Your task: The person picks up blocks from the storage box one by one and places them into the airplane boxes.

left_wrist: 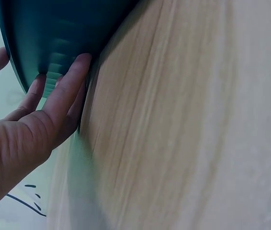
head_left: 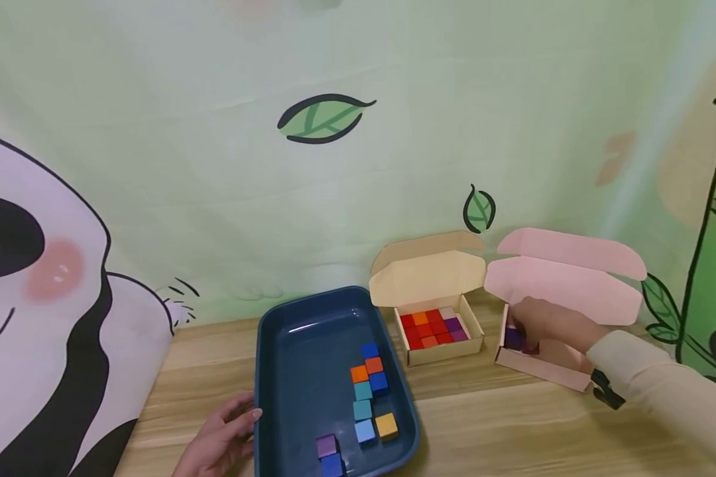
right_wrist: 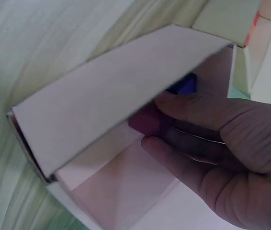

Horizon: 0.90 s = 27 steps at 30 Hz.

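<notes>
My right hand (head_left: 551, 324) reaches into the pink box (head_left: 543, 368). In the right wrist view its thumb and fingers pinch a purple cube (right_wrist: 146, 120) just inside the front wall. Behind the thumb a dark blue-violet cube (right_wrist: 187, 85) sits in the box's corner, partly covered. My left hand (head_left: 223, 434) touches the left side of the dark blue tray (head_left: 301, 331), its fingers extended against the outer wall. Several loose cubes lie in the tray, among them an orange cube (head_left: 359, 374), a yellow cube (head_left: 386, 426) and a purple cube (head_left: 326, 445).
Between tray and pink box stands a tan box (head_left: 447, 353), lid raised, with rows of red, orange and purple cubes. The pink box's lid (head_left: 563, 288) is also up. Behind the wooden table (head_left: 483, 430) hangs a printed cloth (head_left: 215, 165) with a panda and leaves.
</notes>
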Tool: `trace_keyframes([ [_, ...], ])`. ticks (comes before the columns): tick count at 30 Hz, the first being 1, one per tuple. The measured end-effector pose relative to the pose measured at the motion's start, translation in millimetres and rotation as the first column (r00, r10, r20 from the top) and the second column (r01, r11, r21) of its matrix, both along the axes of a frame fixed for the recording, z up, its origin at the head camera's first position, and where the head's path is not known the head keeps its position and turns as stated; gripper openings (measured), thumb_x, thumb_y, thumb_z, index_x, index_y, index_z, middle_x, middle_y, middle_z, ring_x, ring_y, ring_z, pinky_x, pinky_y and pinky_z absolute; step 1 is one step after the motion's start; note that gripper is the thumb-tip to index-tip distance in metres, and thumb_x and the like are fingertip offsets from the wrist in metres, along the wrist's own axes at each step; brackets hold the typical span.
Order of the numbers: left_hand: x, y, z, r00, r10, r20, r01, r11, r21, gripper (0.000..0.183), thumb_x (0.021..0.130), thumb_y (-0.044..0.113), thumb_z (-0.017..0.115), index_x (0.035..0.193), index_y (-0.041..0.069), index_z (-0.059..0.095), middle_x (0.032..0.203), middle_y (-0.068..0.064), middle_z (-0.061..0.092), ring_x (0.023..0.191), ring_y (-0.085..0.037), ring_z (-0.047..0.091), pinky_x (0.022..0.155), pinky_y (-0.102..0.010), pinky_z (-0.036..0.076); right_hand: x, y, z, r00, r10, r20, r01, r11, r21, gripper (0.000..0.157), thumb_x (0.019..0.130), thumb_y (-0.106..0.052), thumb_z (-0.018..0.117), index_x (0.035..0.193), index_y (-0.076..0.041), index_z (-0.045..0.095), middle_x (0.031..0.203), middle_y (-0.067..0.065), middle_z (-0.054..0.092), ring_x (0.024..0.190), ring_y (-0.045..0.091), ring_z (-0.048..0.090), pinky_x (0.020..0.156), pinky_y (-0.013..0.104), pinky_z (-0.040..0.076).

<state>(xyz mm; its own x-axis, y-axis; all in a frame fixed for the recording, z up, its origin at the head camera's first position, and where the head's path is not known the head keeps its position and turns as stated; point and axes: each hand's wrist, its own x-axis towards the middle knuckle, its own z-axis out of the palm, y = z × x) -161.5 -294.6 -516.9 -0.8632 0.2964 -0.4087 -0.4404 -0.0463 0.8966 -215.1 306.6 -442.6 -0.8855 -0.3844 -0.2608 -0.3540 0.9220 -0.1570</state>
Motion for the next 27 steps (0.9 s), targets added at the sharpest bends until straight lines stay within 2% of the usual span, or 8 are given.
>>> trace_keyframes([
  [4,0.9,-1.9,0.4,1.0,0.0,0.003,0.0,1.0,-0.002,0.067,0.103,0.019,0.061,0.154,-0.005,0.024,0.124,-0.003,0.059,0.105,-0.02,0.064,0.09,-0.043,0.055,-0.3,-4.8,-4.8,1.0,0.021,-0.01,-0.021,1.0,-0.001,0.032,0.069,-0.004,0.091,0.091,-0.007,0.067,0.081,0.002,0.068,0.072,0.015,0.056,0.068,0.036,0.056],
  [7,0.5,-1.9,0.9,1.0,0.004,0.019,-0.004,1.0,-0.001,0.068,0.102,0.019,0.062,0.154,-0.004,0.025,0.125,-0.004,0.059,0.106,-0.02,0.064,0.091,-0.044,0.055,-0.1,-6.6,-4.0,1.0,-0.005,0.009,0.005,1.0,-0.006,0.031,0.072,-0.006,0.09,0.093,-0.007,0.067,0.083,0.003,0.069,0.074,0.016,0.059,0.07,0.037,0.056],
  [11,0.5,-1.3,0.5,1.0,0.001,0.029,-0.001,1.0,-0.011,0.068,0.103,0.02,0.062,0.155,-0.004,0.024,0.126,-0.004,0.058,0.105,-0.02,0.064,0.091,-0.043,0.055,-0.6,-7.7,-1.5,0.992,-0.07,0.105,0.075,0.996,-0.046,0.027,0.075,-0.004,0.086,0.096,-0.005,0.07,0.082,0.002,0.069,0.073,0.015,0.059,0.068,0.033,0.055],
  [15,0.8,-0.4,0.5,1.0,0.0,0.031,0.0,1.0,-0.01,0.07,0.102,0.021,0.062,0.155,-0.004,0.024,0.125,-0.005,0.059,0.105,-0.02,0.064,0.091,-0.043,0.055,-1.0,-8.0,-0.3,0.974,-0.128,0.187,0.146,0.985,-0.087,0.021,0.076,0.001,0.081,0.094,-0.004,0.07,0.078,0.0,0.067,0.069,0.014,0.058,0.061,0.028,0.051],
  [21,1.2,0.0,1.5,1.0,-0.006,0.02,0.006,1.0,-0.001,0.07,0.102,0.02,0.062,0.155,-0.005,0.022,0.123,-0.003,0.06,0.106,-0.02,0.064,0.091,-0.043,0.055,-4.5,-9.3,-3.0,0.967,-0.157,0.202,0.173,0.983,-0.064,0.018,0.076,0.003,0.077,0.088,-0.005,0.066,0.073,0.001,0.061,0.061,0.012,0.053,0.052,0.022,0.041],
  [27,1.1,0.4,1.7,0.999,0.007,0.032,-0.007,1.0,-0.003,0.071,0.102,0.02,0.062,0.155,-0.004,0.022,0.124,-0.004,0.059,0.106,-0.019,0.064,0.091,-0.043,0.055,-7.6,-8.8,-2.7,0.97,-0.145,0.197,0.159,0.986,-0.057,0.015,0.077,0.001,0.076,0.083,-0.006,0.065,0.071,0.001,0.061,0.058,0.011,0.052,0.05,0.021,0.039],
])
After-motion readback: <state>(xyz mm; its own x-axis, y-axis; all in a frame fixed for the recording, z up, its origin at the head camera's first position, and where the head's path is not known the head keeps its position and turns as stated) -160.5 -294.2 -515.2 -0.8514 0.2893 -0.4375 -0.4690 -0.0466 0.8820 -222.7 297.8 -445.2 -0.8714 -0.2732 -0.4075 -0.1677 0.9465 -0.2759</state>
